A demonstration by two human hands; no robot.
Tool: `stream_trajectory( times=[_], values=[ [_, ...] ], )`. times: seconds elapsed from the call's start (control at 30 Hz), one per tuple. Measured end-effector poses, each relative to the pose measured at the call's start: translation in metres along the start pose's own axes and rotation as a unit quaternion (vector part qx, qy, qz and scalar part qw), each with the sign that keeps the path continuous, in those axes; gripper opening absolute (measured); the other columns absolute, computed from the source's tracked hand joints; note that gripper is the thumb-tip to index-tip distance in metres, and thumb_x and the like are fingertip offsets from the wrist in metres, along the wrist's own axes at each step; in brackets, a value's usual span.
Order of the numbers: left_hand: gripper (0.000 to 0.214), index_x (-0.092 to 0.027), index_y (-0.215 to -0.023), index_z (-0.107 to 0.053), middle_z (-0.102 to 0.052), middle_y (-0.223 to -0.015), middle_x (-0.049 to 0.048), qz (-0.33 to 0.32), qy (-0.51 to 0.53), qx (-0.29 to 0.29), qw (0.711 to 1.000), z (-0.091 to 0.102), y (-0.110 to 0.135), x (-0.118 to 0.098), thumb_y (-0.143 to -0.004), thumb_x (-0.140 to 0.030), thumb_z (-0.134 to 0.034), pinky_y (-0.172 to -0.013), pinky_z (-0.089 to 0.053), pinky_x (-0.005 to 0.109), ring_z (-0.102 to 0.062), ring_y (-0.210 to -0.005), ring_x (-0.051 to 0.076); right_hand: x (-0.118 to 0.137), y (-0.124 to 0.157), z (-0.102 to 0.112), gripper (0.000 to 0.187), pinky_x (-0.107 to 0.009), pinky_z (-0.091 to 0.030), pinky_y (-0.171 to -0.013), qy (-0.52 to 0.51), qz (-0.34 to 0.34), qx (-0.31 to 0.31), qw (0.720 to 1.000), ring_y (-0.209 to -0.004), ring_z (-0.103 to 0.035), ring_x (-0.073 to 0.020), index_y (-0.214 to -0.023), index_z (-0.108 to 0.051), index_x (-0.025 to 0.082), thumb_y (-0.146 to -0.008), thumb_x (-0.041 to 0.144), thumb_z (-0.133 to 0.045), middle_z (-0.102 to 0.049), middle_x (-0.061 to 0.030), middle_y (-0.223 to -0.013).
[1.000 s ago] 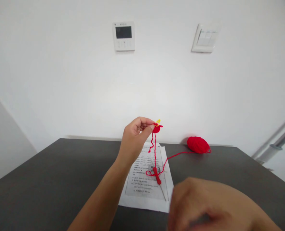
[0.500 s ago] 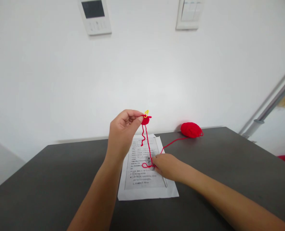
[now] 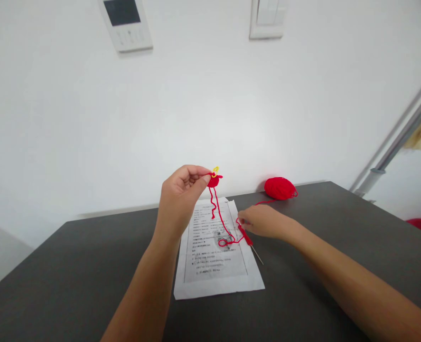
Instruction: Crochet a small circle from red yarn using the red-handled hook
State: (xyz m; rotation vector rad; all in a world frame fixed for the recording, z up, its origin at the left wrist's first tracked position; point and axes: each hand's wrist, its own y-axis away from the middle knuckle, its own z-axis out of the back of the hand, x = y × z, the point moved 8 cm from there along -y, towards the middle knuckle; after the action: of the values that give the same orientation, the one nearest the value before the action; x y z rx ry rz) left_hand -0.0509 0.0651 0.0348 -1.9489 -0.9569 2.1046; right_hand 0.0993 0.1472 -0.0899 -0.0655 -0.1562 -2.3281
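My left hand (image 3: 183,194) pinches a small red crochet piece (image 3: 213,181) between thumb and fingertips above the paper. A yellow stitch marker (image 3: 215,170) is clipped to its top. Two red yarn strands hang from it, a short loose tail (image 3: 213,209) and a longer working strand (image 3: 220,213) running down to a small loop on the sheet. Lower right, my right hand (image 3: 263,221) is closed at the handle end of a crochet hook (image 3: 246,236) with a red handle and thin metal shaft. Its shaft points toward me; the fingertips are partly hidden.
A printed sheet (image 3: 210,287) lies on the dark table (image 3: 117,266). A red yarn ball (image 3: 279,188) rests at the back right near the white wall, its strand passing behind my right hand. A grey metal pole (image 3: 391,152) stands beyond the table's right end.
My right hand has moved up and right from the middle of the sheet to the hook's handle, uncovering the hook. The yarn loop shifted right. My left hand keeps holding the crochet piece.
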Motion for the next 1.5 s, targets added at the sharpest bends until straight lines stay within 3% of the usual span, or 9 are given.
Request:
stream_trajectory(
  times=[0.23, 0.4, 0.53, 0.7, 0.8, 0.93, 1.03, 1.3, 1.5],
  values=[
    [0.002, -0.019, -0.08, -0.072, -0.075, -0.074, -0.0021, 0.037, -0.023, 0.047, 0.998, -0.011, 0.0, 0.009, -0.078, -0.019, -0.074, -0.07, -0.052, 0.022, -0.068, -0.071, 0.011, -0.007, 0.021, 0.063, 0.024, -0.025, -0.043, -0.062, -0.154, -0.016, -0.196, 0.968, -0.073, -0.063, -0.0165, -0.098, -0.063, 0.017, -0.1, 0.028, -0.042, -0.07, -0.0051, -0.083],
    [0.003, -0.019, -0.08, -0.072, -0.074, -0.076, -0.0009, 0.054, -0.039, 0.068, 0.995, -0.016, 0.001, 0.014, -0.079, -0.021, -0.073, -0.071, -0.051, 0.025, -0.067, -0.073, 0.013, 0.004, 0.041, 0.077, 0.021, -0.023, -0.046, -0.059, -0.45, 0.082, -0.278, 0.845, -0.07, -0.059, -0.014, -0.093, -0.062, 0.018, -0.095, 0.037, -0.053, -0.065, -0.0022, -0.079],
    [0.003, -0.019, -0.081, -0.072, -0.073, -0.077, 0.0, 0.059, -0.046, 0.106, 0.992, -0.024, 0.003, 0.019, -0.079, -0.021, -0.072, -0.072, -0.05, 0.028, -0.066, -0.074, 0.015, 0.013, 0.043, 0.079, 0.031, -0.023, -0.049, -0.059, -0.534, 0.108, -0.257, 0.798, -0.074, -0.061, -0.0144, -0.098, -0.062, 0.019, -0.099, 0.047, -0.047, -0.067, -0.004, -0.086],
    [0.006, -0.019, -0.081, -0.071, -0.072, -0.079, 0.0018, 0.059, -0.062, 0.129, 0.988, -0.031, 0.005, 0.022, -0.078, -0.024, -0.072, -0.076, -0.05, 0.031, -0.065, -0.077, 0.017, 0.027, 0.035, 0.091, 0.033, -0.024, -0.047, -0.061, -0.474, 0.095, -0.192, 0.854, -0.068, -0.059, -0.0136, -0.084, -0.061, 0.018, -0.095, 0.049, -0.056, -0.063, -0.0011, -0.074],
    [0.008, -0.019, -0.082, -0.07, -0.072, -0.08, 0.0019, 0.046, -0.068, 0.117, 0.99, -0.03, 0.006, 0.019, -0.078, -0.025, -0.073, -0.076, -0.05, 0.031, -0.064, -0.078, 0.017, 0.028, 0.038, 0.1, 0.03, -0.024, -0.044, -0.057, -0.418, 0.081, -0.215, 0.879, -0.063, -0.056, -0.0132, -0.077, -0.057, 0.019, -0.093, 0.044, -0.059, -0.059, 0.0007, -0.067],
    [0.007, -0.02, -0.082, -0.07, -0.071, -0.079, 0.002, 0.057, -0.078, 0.129, 0.987, -0.032, 0.009, 0.019, -0.078, -0.025, -0.073, -0.073, -0.05, 0.03, -0.064, -0.076, 0.017, 0.019, 0.045, 0.098, 0.019, -0.025, -0.045, -0.059, -0.499, 0.079, -0.246, 0.827, -0.063, -0.057, -0.0132, -0.1, -0.057, 0.02, -0.094, 0.038, -0.055, -0.061, 0.0013, -0.071],
    [0.008, -0.02, -0.082, -0.071, -0.071, -0.079, 0.0022, 0.082, -0.064, 0.153, 0.983, -0.038, 0.012, 0.025, -0.079, -0.026, -0.073, -0.071, -0.051, 0.03, -0.065, -0.075, 0.017, 0.015, 0.047, 0.094, 0.024, -0.024, -0.041, -0.057, -0.502, 0.087, -0.259, 0.821, -0.061, -0.051, -0.0118, -0.111, -0.058, 0.021, -0.093, 0.037, -0.057, -0.058, 0.0024, -0.073],
    [0.006, -0.02, -0.082, -0.071, -0.071, -0.078, 0.0013, 0.1, -0.065, 0.157, 0.98, -0.038, 0.012, 0.034, -0.079, -0.025, -0.074, -0.072, -0.049, 0.029, -0.063, -0.075, 0.016, 0.018, 0.041, 0.087, 0.014, -0.025, -0.041, -0.059, -0.502, 0.111, -0.218, 0.83, -0.066, -0.051, -0.0118, -0.094, -0.062, 0.019, -0.095, 0.03, -0.053, -0.06, 0.0008, -0.076],
    [0.01, -0.02, -0.084, -0.072, -0.07, -0.076, -0.0006, 0.079, -0.07, 0.111, 0.988, -0.03, 0.011, 0.025, -0.077, -0.026, -0.078, -0.069, -0.049, 0.025, -0.063, -0.073, 0.014, 0.024, 0.037, 0.079, 0.01, -0.022, -0.043, -0.056, -0.614, 0.114, -0.138, 0.768, -0.059, -0.053, -0.0095, -0.087, -0.06, 0.017, -0.087, 0.027, -0.062, -0.06, 0.0037, -0.066]
  ],
)
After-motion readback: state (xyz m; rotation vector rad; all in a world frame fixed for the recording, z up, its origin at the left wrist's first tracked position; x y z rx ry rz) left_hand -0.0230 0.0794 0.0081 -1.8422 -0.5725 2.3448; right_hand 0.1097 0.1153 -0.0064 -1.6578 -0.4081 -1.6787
